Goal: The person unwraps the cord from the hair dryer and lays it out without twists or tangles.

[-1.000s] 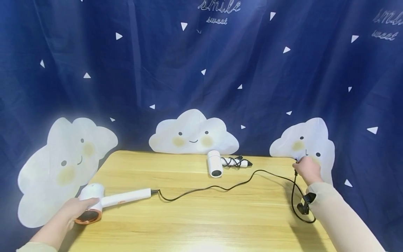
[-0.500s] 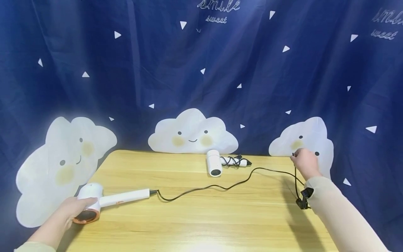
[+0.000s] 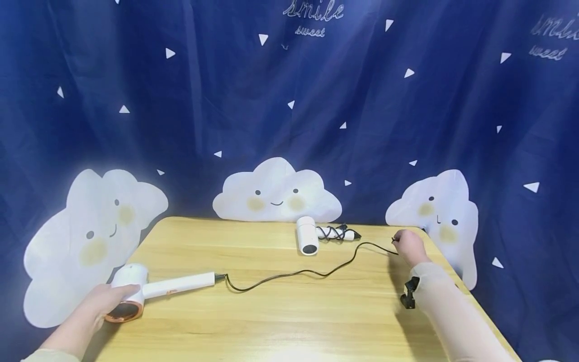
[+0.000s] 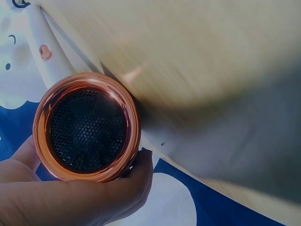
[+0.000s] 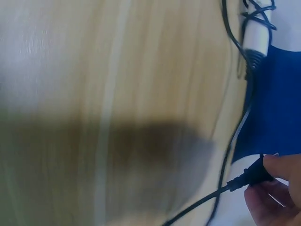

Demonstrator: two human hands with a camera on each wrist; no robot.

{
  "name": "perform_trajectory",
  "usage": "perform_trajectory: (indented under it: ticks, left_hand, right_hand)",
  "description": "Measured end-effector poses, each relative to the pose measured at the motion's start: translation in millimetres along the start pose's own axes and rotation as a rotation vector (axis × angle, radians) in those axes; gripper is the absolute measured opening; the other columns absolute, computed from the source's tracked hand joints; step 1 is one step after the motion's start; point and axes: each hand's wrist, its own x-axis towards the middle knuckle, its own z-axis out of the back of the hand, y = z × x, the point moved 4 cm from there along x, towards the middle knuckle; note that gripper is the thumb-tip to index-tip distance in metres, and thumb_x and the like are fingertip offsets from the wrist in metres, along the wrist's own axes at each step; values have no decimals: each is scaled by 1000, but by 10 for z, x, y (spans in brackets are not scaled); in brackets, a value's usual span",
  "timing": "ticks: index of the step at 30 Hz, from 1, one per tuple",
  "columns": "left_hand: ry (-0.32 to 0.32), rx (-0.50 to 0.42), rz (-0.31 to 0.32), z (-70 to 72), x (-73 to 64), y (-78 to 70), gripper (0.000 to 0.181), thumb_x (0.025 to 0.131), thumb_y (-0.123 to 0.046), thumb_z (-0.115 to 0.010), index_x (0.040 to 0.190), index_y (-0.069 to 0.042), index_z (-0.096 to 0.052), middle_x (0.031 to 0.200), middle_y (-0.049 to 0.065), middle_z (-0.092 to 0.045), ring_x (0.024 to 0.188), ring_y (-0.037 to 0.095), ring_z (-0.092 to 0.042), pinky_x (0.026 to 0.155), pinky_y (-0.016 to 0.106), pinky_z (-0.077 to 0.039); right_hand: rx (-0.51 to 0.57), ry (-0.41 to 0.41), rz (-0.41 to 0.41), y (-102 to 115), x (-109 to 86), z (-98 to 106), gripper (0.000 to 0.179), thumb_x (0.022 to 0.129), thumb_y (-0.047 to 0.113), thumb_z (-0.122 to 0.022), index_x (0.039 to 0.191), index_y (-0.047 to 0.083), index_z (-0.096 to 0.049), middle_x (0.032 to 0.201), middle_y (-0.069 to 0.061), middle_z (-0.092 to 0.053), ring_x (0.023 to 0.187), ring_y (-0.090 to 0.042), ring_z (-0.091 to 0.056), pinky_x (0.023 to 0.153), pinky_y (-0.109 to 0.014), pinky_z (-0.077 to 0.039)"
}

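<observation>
A white hair dryer with a copper-coloured rim lies at the left of the table. My left hand grips its round head, thumb on top. From the left wrist, its dark mesh grille faces the camera, fingers curled around the rim. A thin black cord runs from its handle across the table to my right hand. That hand pinches the black plug between thumb and fingers, above the table's right side. The plug's prongs are mostly hidden by the fingers.
Near the back edge lies a second, smaller white hair dryer, its black cord wound around the handle. The wooden table ends against a blue curtain with cloud shapes. A small black device is on the right wrist.
My right hand rose slightly, then moved left and a little down with the plug. The cord loop that hung by the right wrist is out of sight. The left hand stays put.
</observation>
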Motion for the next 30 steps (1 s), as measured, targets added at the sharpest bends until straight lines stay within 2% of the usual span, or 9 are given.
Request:
perform_trajectory:
  ticks: [4, 6, 13, 17, 22, 26, 30]
  left_hand:
    - [9, -45, -2, -30, 0, 11, 86, 96, -31, -59, 128, 36, -14, 111, 43, -36, 71, 23, -61, 63, 34, -60]
    - [15, -53, -2, -45, -2, 18, 89, 96, -31, -58, 129, 36, -10, 114, 44, -33, 70, 22, -61, 63, 34, -60]
    - [13, -24, 2, -53, -3, 41, 94, 97, -35, -57, 134, 35, -6, 124, 48, -24, 84, 30, -60, 66, 35, -60]
    - [-5, -27, 0, -49, -1, 34, 92, 96, -34, -58, 133, 35, -8, 120, 47, -30, 81, 29, -61, 65, 36, -60]
    - [-20, -34, -1, -50, -1, 29, 91, 96, -34, -59, 130, 36, -12, 114, 45, -37, 73, 23, -62, 63, 36, -60]
    - [-15, 1, 2, -41, 6, 51, 92, 96, -38, -58, 131, 35, -14, 119, 47, -35, 84, 31, -61, 67, 36, -60]
    - [-7, 49, 4, -28, 7, 71, 94, 96, -42, -57, 131, 35, -15, 124, 48, -33, 101, 44, -55, 71, 35, -57]
  right_hand:
    - [21, 75, -33, 17, -56, -126, 6, 86, -5, -62, 85, -7, -68, 91, -25, -70, 87, -45, -65, 79, -58, -51]
    - [36, 100, -53, 35, -87, -160, 9, 86, -6, -60, 89, -9, -68, 95, -27, -69, 91, -48, -65, 82, -59, -51]
    - [42, 147, -115, 42, -141, -220, 9, 88, -1, -64, 91, -8, -69, 93, -25, -70, 90, -46, -64, 84, -58, -50]
    - [40, 151, -125, -16, -155, -275, 7, 88, 0, -67, 87, -6, -70, 90, -22, -71, 88, -45, -65, 84, -57, -50]
    - [36, 144, -94, -63, -197, -303, 7, 89, 2, -66, 86, -4, -70, 88, -19, -71, 86, -43, -66, 82, -57, -51]
    - [59, 156, -80, -74, -237, -249, 10, 91, 4, -66, 90, -5, -70, 89, -19, -71, 86, -41, -66, 81, -56, -51]
    - [61, 187, -82, -76, -278, -127, 17, 91, 1, -63, 102, -12, -66, 99, -27, -69, 95, -48, -64, 86, -58, -50]
